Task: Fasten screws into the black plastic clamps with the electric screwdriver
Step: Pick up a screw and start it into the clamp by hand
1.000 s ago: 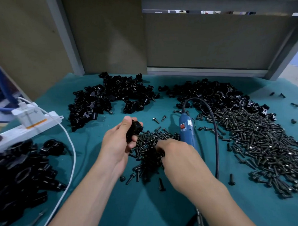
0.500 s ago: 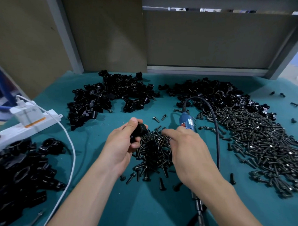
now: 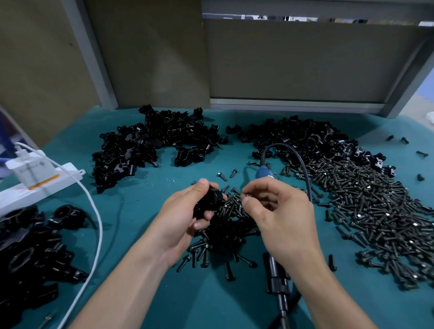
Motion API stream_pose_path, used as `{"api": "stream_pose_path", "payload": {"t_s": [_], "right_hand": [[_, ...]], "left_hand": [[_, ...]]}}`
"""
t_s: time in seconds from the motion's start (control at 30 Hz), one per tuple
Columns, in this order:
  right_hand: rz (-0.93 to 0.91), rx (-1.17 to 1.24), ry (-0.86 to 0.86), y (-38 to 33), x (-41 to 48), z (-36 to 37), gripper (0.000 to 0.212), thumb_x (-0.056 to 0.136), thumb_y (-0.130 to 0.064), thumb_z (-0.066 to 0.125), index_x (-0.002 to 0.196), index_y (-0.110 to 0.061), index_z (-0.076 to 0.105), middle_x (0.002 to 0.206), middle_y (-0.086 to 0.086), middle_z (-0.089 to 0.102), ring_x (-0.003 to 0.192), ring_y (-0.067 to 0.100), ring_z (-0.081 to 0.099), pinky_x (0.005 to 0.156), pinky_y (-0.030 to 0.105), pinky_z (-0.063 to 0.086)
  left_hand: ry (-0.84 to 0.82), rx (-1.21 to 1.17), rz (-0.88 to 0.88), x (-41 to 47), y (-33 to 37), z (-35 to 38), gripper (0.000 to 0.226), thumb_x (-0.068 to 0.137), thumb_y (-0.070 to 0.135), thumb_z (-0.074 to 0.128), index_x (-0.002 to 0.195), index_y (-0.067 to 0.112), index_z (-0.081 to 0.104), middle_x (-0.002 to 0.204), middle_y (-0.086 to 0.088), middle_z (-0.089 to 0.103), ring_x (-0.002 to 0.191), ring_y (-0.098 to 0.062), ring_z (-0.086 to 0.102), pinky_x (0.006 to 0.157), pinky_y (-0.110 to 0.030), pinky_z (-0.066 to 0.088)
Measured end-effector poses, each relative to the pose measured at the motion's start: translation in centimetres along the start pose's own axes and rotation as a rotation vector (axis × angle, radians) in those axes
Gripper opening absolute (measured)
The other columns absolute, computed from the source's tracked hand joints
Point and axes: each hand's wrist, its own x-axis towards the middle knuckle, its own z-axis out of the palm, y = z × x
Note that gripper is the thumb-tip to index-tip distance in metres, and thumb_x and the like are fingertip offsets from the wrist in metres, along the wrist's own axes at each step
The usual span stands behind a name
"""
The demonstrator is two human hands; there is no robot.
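A head-worn camera looks down on a teal worktop (image 3: 157, 297) crowded with small black parts, with two bare forearms reaching in from the bottom edge.

The left hand (image 3: 184, 219) grips one black plastic clamp (image 3: 211, 199), fingers and thumb curled round it, held just above the worktop. The right hand (image 3: 283, 216) is close beside it, thumb and forefinger pinching a single screw (image 3: 247, 195) whose tip points toward the clamp; the two are not yet touching. Under and between the hands lies a small heap of screws (image 3: 223, 238).

The electric screwdriver (image 3: 263, 172) lies on the worktop beneath the right hand, its blue body showing beyond the fingers and its dark end by the wrist. Neither hand appears to hold it. Its black cord (image 3: 302, 167) loops away behind.

A far larger spread of screws (image 3: 381, 214) covers the right side. Clamps sit in three piles: rear left (image 3: 152, 142), rear right (image 3: 298, 135), and near left (image 3: 18, 251). A white power strip (image 3: 38, 182) and white cable (image 3: 97, 224) lie at the left.

The work looks far from over: this clamp is only at the screw-seating step, with driving still to come, and many clamps and screws remain loose. Which piles are finished cannot be told.
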Motion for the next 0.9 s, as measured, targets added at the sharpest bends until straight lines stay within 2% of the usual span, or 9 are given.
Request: {"api": "stream_pose_path", "payload": {"t_s": [0.13,0.23,0.33,0.43,0.6,0.77,0.83,0.9], "right_hand": [[-0.027,0.046,0.032,0.0,-0.4,0.2,0.023,0.084,-0.020,0.084,0.085,-0.042,0.076,0.077,-0.018,0.073,0.071,0.001,0.065,0.065,0.013,0.050],[-0.021,0.115,0.035,0.2,-0.3,0.3,0.030,0.086,-0.011,0.081,0.088,-0.041,0.075,0.077,-0.014,0.075,0.073,0.004,0.071,0.067,0.014,0.054],[0.006,0.164,0.015,0.5,0.0,0.4,0.031,0.088,-0.007,0.076,0.090,-0.038,0.075,0.074,-0.006,0.076,0.069,0.013,0.074,0.064,0.026,0.060],[0.037,0.184,-0.018,0.7,0.2,0.5,0.029,0.090,-0.007,0.076,0.090,-0.036,0.075,0.071,0.000,0.076,0.063,0.022,0.073,0.065,0.039,0.063],[0.051,0.160,-0.075,1.0,0.3,0.4,0.027,0.090,-0.009,0.078,0.085,-0.036,0.077,0.069,-0.001,0.074,0.062,0.020,0.071,0.060,0.028,0.060],[0.058,0.119,-0.084,1.1,0.4,0.5,0.022,0.090,-0.013,0.079,0.084,-0.034,0.077,0.070,-0.004,0.073,0.059,0.012,0.067,0.058,0.023,0.056],[0.060,0.105,-0.090,1.2,0.4,0.5,0.021,0.090,-0.013,0.079,0.082,-0.032,0.077,0.070,-0.005,0.073,0.059,0.010,0.066,0.058,0.022,0.053],[0.062,0.097,-0.097,1.3,0.4,0.5,0.020,0.090,-0.011,0.079,0.080,-0.028,0.077,0.068,-0.005,0.072,0.057,0.007,0.064,0.058,0.020,0.051]], "left_hand": [[-0.087,0.053,-0.040,-0.2,-0.5,0.2,0.021,0.103,0.019,0.059,0.113,0.004,0.072,0.086,-0.002,0.065,0.061,-0.008,0.051,0.044,-0.017,0.034],[-0.133,0.093,-0.034,-0.2,-0.8,0.4,0.021,0.102,0.013,0.061,0.117,0.002,0.070,0.090,-0.004,0.062,0.061,-0.008,0.049,0.044,-0.016,0.034],[-0.191,0.113,-0.011,-0.2,-0.7,0.6,0.027,0.096,0.013,0.065,0.119,0.000,0.067,0.091,-0.007,0.056,0.062,-0.007,0.046,0.044,-0.015,0.032],[-0.245,0.141,0.011,-0.2,-0.6,0.6,0.026,0.094,0.016,0.067,0.116,0.004,0.069,0.089,-0.004,0.060,0.063,-0.008,0.044,0.046,-0.015,0.032],[-0.238,0.187,0.077,-0.1,-0.6,0.4,0.024,0.099,0.011,0.062,0.117,0.015,0.078,0.087,-0.001,0.063,0.063,-0.008,0.045,0.047,-0.016,0.034],[-0.317,0.275,0.132,-0.1,-0.7,0.1,0.025,0.101,0.015,0.065,0.123,0.020,0.075,0.097,-0.012,0.061,0.061,-0.005,0.043,0.049,-0.016,0.034],[-0.354,0.330,0.136,-0.2,-0.6,0.2,0.028,0.095,0.023,0.069,0.123,0.026,0.075,0.098,-0.005,0.070,0.062,-0.002,0.050,0.051,-0.015,0.037],[-0.388,0.345,0.125,-0.4,-0.5,0.1,0.027,0.096,0.021,0.071,0.123,0.028,0.075,0.094,0.004,0.075,0.067,0.002,0.061,0.056,-0.011,0.044]]}}
